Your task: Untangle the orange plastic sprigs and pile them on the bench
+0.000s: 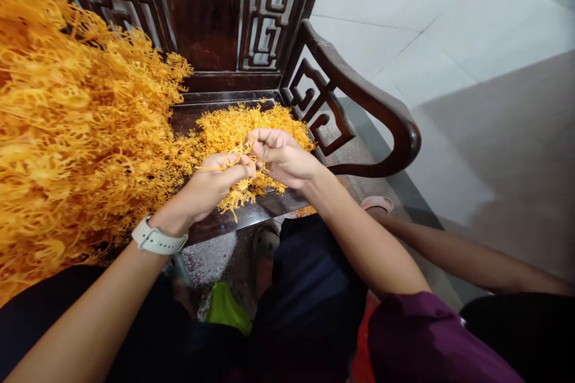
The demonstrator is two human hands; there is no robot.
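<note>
My left hand [220,182], with a pale watch strap on its wrist, pinches a small orange-yellow stringy plastic piece [234,158] between thumb and fingers. Thin strands of it stick out over the fingers. Meeting it from the right, my right hand [285,158] is closed, its thumb and fingertips gripping strands at the same spot. Exactly where the piece ends between the fingertips is hidden. Right behind and below both hands lies a low heap of similar orange-yellow pieces [224,125] on the dark wooden seat [247,215].
A much larger pile of orange-yellow pieces [81,149] rises at the left. The bench has a carved back [202,12] and a curved armrest [359,78] at the right. Below are a green plastic object [228,309] and, at right, another person's bare limb [449,254].
</note>
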